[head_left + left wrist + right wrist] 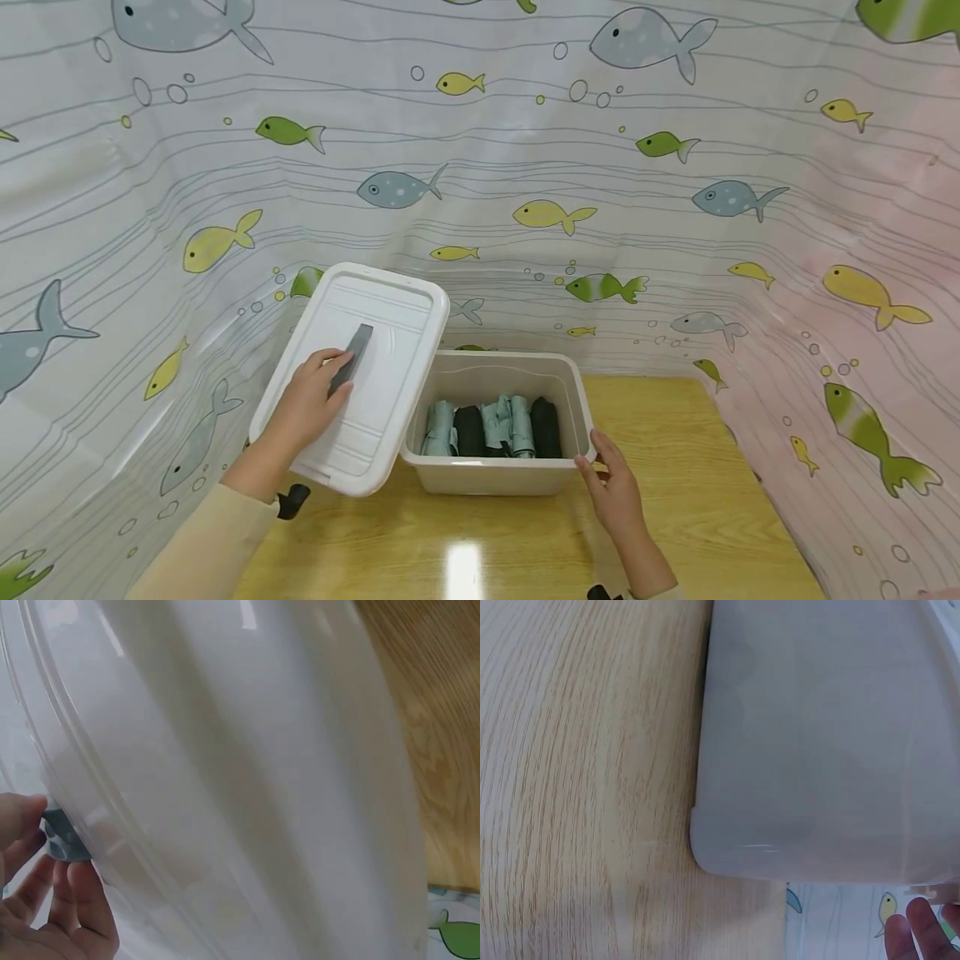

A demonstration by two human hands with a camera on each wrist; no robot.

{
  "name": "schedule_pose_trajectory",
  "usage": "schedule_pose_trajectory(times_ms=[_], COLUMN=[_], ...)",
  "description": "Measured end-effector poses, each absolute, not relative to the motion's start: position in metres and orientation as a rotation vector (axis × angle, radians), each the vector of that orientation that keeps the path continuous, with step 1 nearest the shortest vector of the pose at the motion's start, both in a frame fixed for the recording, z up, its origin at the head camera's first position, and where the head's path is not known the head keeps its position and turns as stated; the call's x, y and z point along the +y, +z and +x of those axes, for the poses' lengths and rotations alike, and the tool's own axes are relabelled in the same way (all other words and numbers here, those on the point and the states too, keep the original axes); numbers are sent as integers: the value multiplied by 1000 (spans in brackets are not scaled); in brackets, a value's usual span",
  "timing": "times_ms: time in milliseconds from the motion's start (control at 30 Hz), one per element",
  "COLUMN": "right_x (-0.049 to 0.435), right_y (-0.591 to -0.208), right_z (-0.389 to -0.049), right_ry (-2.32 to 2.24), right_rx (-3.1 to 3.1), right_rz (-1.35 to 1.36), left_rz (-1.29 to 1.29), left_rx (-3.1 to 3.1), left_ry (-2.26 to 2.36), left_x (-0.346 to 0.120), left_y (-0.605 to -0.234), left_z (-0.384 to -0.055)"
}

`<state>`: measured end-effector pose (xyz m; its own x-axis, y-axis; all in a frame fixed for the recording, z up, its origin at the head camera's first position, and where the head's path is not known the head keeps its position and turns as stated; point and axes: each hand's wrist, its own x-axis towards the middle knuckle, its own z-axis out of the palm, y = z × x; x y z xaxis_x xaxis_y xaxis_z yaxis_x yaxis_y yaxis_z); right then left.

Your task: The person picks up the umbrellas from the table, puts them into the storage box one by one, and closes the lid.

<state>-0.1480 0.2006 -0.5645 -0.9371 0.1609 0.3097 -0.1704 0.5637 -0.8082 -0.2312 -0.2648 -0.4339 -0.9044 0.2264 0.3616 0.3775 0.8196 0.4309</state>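
Observation:
A white rectangular lid (397, 358) is raised and tilted left of and above an open off-white storage box (495, 479). My left hand (311, 400) pinches the grey handle (362, 337) on top of the lid; the left wrist view shows thumb and fingers on either side of that handle (66, 838). At the box's front right corner, my right hand (618, 492) holds the rim, with only some fingertips (924, 930) showing in the right wrist view. Inside the box stand several rolled cloth bundles, some pale blue-green (521, 425), others black (470, 431).
The box stands on a wooden table (660, 467) whose far edge meets a hanging white sheet (495, 150) printed with fish. This sheet surrounds the table on the left, back and right. Light reflects off the tabletop in front of the box.

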Motion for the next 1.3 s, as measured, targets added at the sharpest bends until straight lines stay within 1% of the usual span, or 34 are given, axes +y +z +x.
schedule_pose_trajectory(times_ms=[267,667,833,1300], right_x=[203,203,203,204], right_y=[-565,-563,-563,-562], right_z=[-148,-149,-149,-149], right_ry=[1312,1326,1350,1318], right_rx=[-2481,-2519,-2520,-2545], right_rz=[3,-16,-21,-34], left_rz=[-577,-928,-1020,-1120], left_rx=[-2730,-2686,-2731,-2934], left_ry=[-769,-829,-813,-639], left_x=[-246,-193,-176,-144], left_y=[-419,-398,-394,-410], left_z=[-241,-255,-257,-277])
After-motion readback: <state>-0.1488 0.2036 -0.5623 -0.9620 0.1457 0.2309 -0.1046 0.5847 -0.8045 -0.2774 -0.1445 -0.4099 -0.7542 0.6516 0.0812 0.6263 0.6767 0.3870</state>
